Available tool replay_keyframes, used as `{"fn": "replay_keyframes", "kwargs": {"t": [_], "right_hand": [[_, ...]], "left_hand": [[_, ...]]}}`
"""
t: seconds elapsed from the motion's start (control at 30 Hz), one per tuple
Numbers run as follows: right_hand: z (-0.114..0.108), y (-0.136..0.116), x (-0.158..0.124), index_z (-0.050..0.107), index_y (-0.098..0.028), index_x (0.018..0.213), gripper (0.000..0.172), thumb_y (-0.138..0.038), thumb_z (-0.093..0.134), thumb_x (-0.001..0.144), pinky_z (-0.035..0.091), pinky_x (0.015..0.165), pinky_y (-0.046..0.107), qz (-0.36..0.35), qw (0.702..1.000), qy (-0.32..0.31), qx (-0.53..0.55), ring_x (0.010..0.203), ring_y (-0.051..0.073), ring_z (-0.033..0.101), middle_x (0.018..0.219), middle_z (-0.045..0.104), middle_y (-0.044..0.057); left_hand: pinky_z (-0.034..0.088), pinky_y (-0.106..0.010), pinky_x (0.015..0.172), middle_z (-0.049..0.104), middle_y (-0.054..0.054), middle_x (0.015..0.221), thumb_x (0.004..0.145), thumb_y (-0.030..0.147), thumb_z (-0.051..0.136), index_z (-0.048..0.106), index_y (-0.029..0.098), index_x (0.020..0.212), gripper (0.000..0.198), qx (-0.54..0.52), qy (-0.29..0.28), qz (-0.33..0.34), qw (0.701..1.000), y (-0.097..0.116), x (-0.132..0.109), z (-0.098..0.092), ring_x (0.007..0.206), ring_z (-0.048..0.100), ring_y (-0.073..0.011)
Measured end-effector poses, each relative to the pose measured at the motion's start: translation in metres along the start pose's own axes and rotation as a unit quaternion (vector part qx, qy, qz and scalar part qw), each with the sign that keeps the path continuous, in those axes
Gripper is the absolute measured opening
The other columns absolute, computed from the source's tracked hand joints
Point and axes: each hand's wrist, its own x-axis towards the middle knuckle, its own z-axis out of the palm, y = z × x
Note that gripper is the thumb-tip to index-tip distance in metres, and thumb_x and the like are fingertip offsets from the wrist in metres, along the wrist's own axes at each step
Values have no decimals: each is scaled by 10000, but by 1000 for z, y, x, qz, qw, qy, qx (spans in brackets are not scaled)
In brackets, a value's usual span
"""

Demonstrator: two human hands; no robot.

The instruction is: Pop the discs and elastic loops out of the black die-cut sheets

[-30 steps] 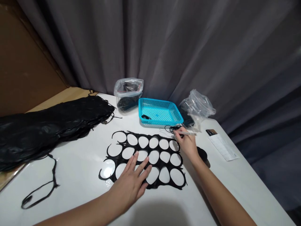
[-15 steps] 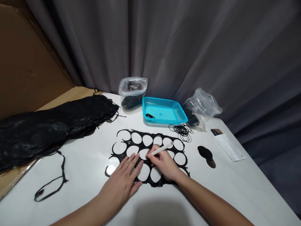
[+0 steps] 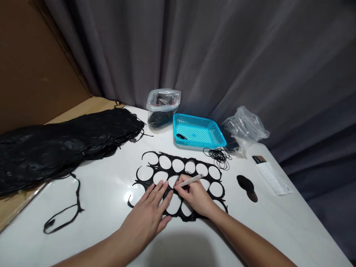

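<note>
A black rubber sheet [image 3: 191, 163] full of round cut-out holes lies flat on the white table [image 3: 111, 207]. My left hand [image 3: 148, 217] presses down on its near left part, fingers stretched out flat. My right hand [image 3: 196, 196] rests on the sheet's middle and pinches a thin white pen-like tool [image 3: 190, 181], whose tip touches the sheet near a hole just beyond my left fingertips. A loose bunch of thin black rings [image 3: 219, 155] lies just past the sheet's far right corner.
A turquoise mesh tray [image 3: 198, 129] stands behind the sheet, between two clear plastic bags [image 3: 162, 105] [image 3: 246, 126]. A heap of black sheets [image 3: 55, 144] fills the left side. A black scrap strip [image 3: 66, 211], dark discs [image 3: 246, 183] and a paper slip [image 3: 272, 176] lie around.
My right hand came back from the rings by the tray to the sheet's middle, bringing the tool's tip down beside my left fingers. The left hand stayed pressed on the sheet.
</note>
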Motion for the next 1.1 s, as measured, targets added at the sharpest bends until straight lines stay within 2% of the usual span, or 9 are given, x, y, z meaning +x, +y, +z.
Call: {"fn": "replay_keyframes", "kwargs": {"t": [0.2,0.4,0.6,0.7,0.77,0.87,0.93,1.0,1.1], "right_hand": [[1,0,-1,545,-190,774,146,-213,561,918,384,634,254,-14,1000,8,-15,678,134,504,815,632,0],[7,5,-4,530,-197,794,151,-176,537,944,426,714,288,-92,991,36,-95,782,175,549,833,606,26],[18,5,-22,582,-187,927,111,-120,493,919,468,737,358,-215,933,16,-287,864,251,541,948,620,105],[1,6,-7,600,-178,1003,154,-125,489,910,485,785,373,-233,920,47,-311,957,271,552,1049,632,136],[-23,13,15,594,-187,968,179,-137,424,949,476,797,368,-211,915,128,-320,945,259,559,988,637,125],[-65,29,47,531,-202,794,261,-213,362,992,456,735,363,-151,880,280,-352,792,242,560,796,602,98],[-85,37,58,500,-208,757,271,-278,380,990,457,715,360,-120,873,335,-334,755,237,570,762,598,92],[-91,39,59,508,-208,758,258,-340,439,968,468,674,342,-80,898,344,-264,716,223,587,766,615,84],[-79,32,53,544,-204,780,262,-438,584,892,470,516,293,22,963,270,-10,647,199,620,825,664,80]], "left_hand": [[371,-479,1112,393,-182,1543,991,461,505,444,150,1474,578,8,-5,3,1000,1,0,1,1415,405,-322],[335,-466,1146,387,-167,1552,993,444,508,398,163,1509,597,-22,10,-5,1000,0,-1,4,1428,386,-315],[353,-478,1147,383,-156,1558,986,409,523,437,169,1477,553,-42,2,-11,999,0,-4,6,1446,350,-321],[331,-502,1160,365,-154,1568,985,392,527,434,176,1476,545,-53,4,-16,998,1,-4,6,1457,323,-332],[330,-513,1158,358,-152,1572,979,389,536,443,182,1468,540,-55,6,-18,998,1,-4,6,1460,315,-337],[355,-522,1140,357,-164,1569,962,397,560,462,178,1453,547,-51,6,-16,999,0,-5,5,1454,322,-349],[377,-529,1123,364,-171,1563,952,399,580,464,177,1455,562,-43,1,-13,999,0,-5,4,1447,332,-360],[376,-536,1122,367,-165,1562,952,404,587,462,182,1462,570,-43,-4,-13,999,0,-5,3,1448,326,-366],[363,-509,1142,367,-146,1566,967,407,568,446,186,1478,571,-64,-6,-11,998,-1,-5,-2,1458,317,-337]]}}
